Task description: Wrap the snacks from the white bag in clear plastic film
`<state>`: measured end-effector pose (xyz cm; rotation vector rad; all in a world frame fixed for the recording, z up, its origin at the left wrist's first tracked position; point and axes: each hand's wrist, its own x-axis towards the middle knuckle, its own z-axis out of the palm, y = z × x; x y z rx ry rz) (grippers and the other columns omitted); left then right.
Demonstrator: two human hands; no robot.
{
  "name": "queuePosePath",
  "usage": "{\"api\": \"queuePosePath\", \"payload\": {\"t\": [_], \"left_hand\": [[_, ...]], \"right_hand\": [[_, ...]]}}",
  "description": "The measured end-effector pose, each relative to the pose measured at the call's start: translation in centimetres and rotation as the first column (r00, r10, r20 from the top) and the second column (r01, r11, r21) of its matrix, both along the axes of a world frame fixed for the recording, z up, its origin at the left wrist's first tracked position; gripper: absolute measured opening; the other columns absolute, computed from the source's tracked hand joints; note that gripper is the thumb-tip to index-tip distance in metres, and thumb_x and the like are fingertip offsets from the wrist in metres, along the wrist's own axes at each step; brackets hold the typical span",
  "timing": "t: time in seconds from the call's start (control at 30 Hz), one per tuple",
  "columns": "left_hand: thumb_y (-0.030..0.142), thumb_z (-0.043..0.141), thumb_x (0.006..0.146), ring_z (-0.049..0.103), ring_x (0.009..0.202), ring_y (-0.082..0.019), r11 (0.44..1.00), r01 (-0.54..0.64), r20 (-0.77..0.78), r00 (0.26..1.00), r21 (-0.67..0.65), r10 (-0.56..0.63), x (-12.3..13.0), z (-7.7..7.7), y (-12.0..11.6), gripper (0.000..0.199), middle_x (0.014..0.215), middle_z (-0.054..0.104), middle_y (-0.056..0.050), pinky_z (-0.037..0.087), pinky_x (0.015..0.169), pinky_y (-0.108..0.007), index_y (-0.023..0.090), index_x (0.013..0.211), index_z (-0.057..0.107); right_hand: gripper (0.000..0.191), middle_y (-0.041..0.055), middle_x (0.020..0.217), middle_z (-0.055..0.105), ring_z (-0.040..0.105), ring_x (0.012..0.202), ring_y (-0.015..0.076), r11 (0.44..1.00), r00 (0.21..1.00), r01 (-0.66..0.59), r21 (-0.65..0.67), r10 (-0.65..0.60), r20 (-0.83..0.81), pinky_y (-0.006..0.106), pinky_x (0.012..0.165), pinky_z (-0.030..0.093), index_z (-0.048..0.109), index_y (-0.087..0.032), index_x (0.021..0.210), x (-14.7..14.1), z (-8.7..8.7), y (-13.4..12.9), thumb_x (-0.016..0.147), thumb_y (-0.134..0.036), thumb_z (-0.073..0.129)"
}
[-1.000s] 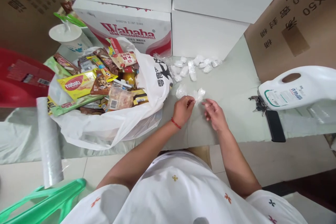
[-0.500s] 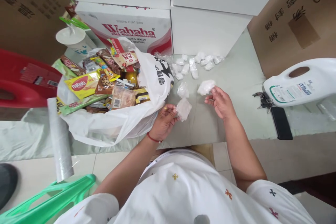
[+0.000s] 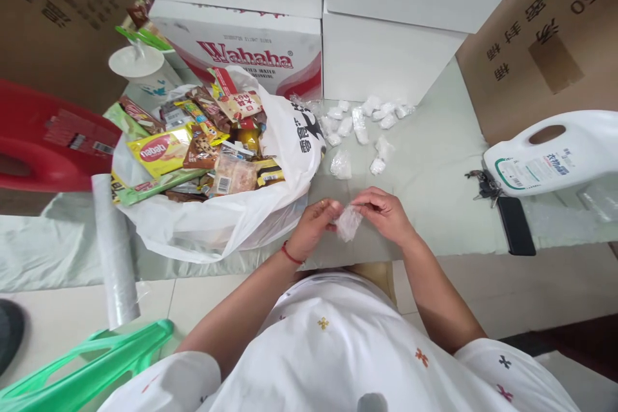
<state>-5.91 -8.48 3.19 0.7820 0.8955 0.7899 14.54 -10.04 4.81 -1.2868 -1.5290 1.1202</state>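
My left hand (image 3: 315,226) pinches the left edge of a crumpled clear plastic bag (image 3: 349,225) just above the table's front edge. The fingers of my right hand (image 3: 386,215) close on the bag's upper right side. Whether anything is inside the bag is hard to make out. Beyond my hands lie another crumpled clear bag (image 3: 341,164) and a small white packet in plastic (image 3: 379,164). Farther back is a loose group of several small white wrapped packets (image 3: 360,125).
Left of my hands stands a white shopping bag (image 3: 284,187) full of packaged snacks. At far left are a red jug (image 3: 58,135) and a plastic roll (image 3: 113,257). White boxes (image 3: 391,58) line the back. On the right are a white detergent jug (image 3: 555,154), keys and a phone (image 3: 516,225).
My right hand has let go of the white packet, which now lies on the table, and moved left and nearer to grip the clear bag with my left hand.
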Motion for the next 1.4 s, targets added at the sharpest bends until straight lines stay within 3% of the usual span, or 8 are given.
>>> {"api": "queuePosePath", "payload": {"t": [0.3,0.43,0.53,0.67,0.83,1.03,1.2,1.4], "left_hand": [[0.064,0.076,0.078,0.057,0.07,-0.012,0.996,-0.085,-0.018,0.996,-0.027,0.084,0.4,0.1,-0.4,0.049,0.083,0.062,-0.001,0.046,0.058,-0.022,0.018,0.08,0.059],[0.059,0.083,0.074,0.062,0.088,-0.018,1.0,0.022,-0.078,0.997,0.018,-0.02,0.9,0.0,-0.7,0.052,0.102,0.067,-0.005,0.051,0.071,-0.028,0.019,0.103,0.067],[0.049,0.087,0.072,0.058,0.077,-0.014,0.995,0.091,-0.044,0.995,0.03,-0.09,1.4,-0.6,-0.8,0.04,0.082,0.066,-0.001,0.047,0.072,-0.026,0.016,0.087,0.069],[0.041,0.087,0.074,0.063,0.076,-0.013,0.98,-0.079,0.165,0.98,-0.185,0.11,1.3,-0.8,-0.5,0.033,0.079,0.068,0.001,0.051,0.069,-0.025,0.019,0.08,0.063],[0.027,0.086,0.078,0.072,0.099,-0.021,0.949,-0.07,0.351,0.919,-0.308,0.182,1.3,-0.1,0.0,0.027,0.1,0.075,-0.004,0.059,0.084,-0.036,0.019,0.083,0.06],[0.025,0.086,0.078,0.073,0.091,-0.018,0.965,-0.074,0.375,0.912,-0.251,0.168,2.5,0.1,-0.2,0.028,0.089,0.073,0.0,0.059,0.092,-0.041,0.018,0.082,0.059],[0.023,0.087,0.076,0.071,0.104,-0.02,0.932,-0.123,0.393,0.882,-0.341,0.261,2.6,-0.5,0.3,0.029,0.089,0.072,0.0,0.058,0.096,-0.039,0.02,0.076,0.057],[0.034,0.085,0.079,0.07,0.092,-0.017,0.886,-0.081,0.294,0.926,-0.457,0.236,2.9,-1.7,-0.7,0.027,0.095,0.072,-0.001,0.061,0.085,-0.039,0.02,0.091,0.066]], "right_hand": [[0.013,0.0048,0.101,0.063,0.061,0.09,0.0172,0.99,0.964,0.138,-0.017,-0.138,-0.227,0.031,0.073,0.052,0.08,-0.03,0.09,0.9,-1.0,-1.3,0.086,-0.043,0.078],[0.011,0.0046,0.103,0.062,0.061,0.088,0.0166,0.99,0.953,0.128,-0.049,-0.137,-0.272,0.03,0.07,0.053,0.08,-0.031,0.091,1.2,-1.5,-1.7,0.086,-0.041,0.079],[0.008,0.0047,0.108,0.064,0.062,0.094,0.017,0.992,0.946,0.121,-0.046,-0.129,-0.299,0.031,0.075,0.053,0.08,-0.032,0.091,1.9,-1.9,-2.0,0.085,-0.037,0.08],[0.012,0.0043,0.108,0.066,0.062,0.1,0.0183,0.97,0.89,0.232,-0.072,-0.242,-0.386,0.033,0.082,0.052,0.078,-0.03,0.085,3.1,-2.6,-2.9,0.079,-0.039,0.085],[0.026,0.0044,0.103,0.068,0.063,0.092,0.0179,0.91,0.837,0.271,-0.315,-0.384,-0.389,0.033,0.08,0.056,0.077,-0.027,0.089,4.1,-3.2,-4.2,0.076,-0.048,0.086],[0.056,0.0038,0.102,0.07,0.066,0.088,0.0191,0.801,0.748,0.162,-0.576,-0.48,-0.457,0.034,0.07,0.063,0.069,-0.029,0.118,3.9,-1.9,-4.5,0.075,-0.062,0.083],[0.044,-0.0027,0.078,0.064,0.058,0.064,0.0094,0.767,0.691,0.165,-0.62,-0.539,-0.483,0.023,0.058,0.06,0.071,-0.022,0.088,2.9,-1.8,-4.2,0.06,-0.042,0.097],[0.042,-0.0032,0.077,0.064,0.059,0.067,0.0111,0.774,0.683,0.312,-0.551,-0.586,-0.437,0.026,0.063,0.061,0.069,-0.023,0.09,1.3,-2.5,-4.3,0.065,-0.047,0.092]]}}
